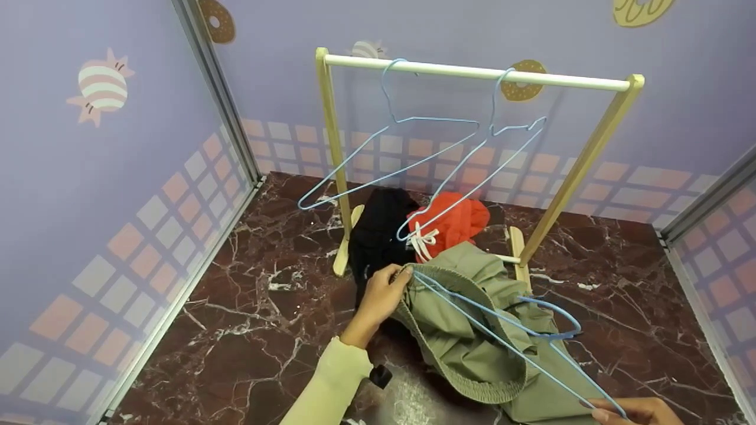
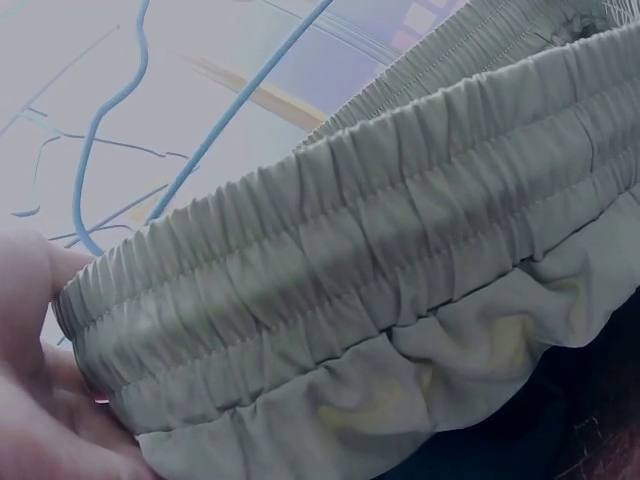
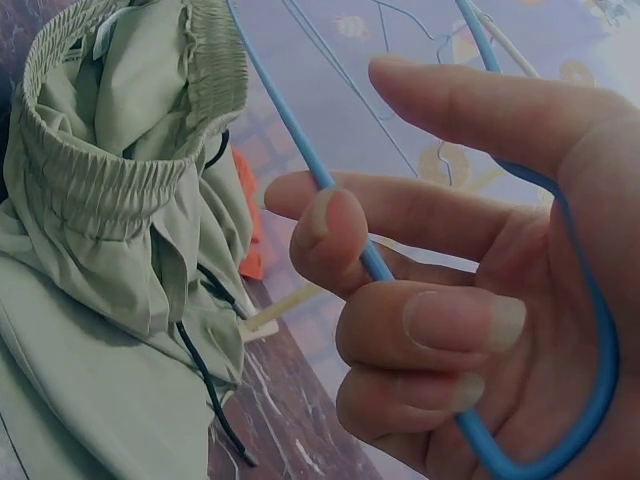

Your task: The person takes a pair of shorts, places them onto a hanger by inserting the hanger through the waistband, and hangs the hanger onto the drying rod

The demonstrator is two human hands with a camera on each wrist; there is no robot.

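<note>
My left hand (image 1: 383,296) grips the gathered waistband of olive green pants (image 1: 458,386), thumb on one side and fingers on the other. One end of a blue wire hanger (image 1: 552,337) reaches into the waist opening beside that hand. The opposite end lies in my right hand (image 1: 641,411), at the lower right of the head view. Up close in the right wrist view, curled fingers (image 3: 430,325) hook around the hanger's wire. A dark drawstring (image 3: 212,388) hangs from the pants. The pants' legs spread to the lower right, partly hidden.
A rack with a white rod (image 1: 567,79) and wooden posts carries two bare blue hangers (image 1: 348,162). Beneath it lie a black garment (image 1: 381,227) and a red one (image 1: 460,218) with white laces. The marble-patterned floor (image 1: 236,307) meets purple walls on three sides.
</note>
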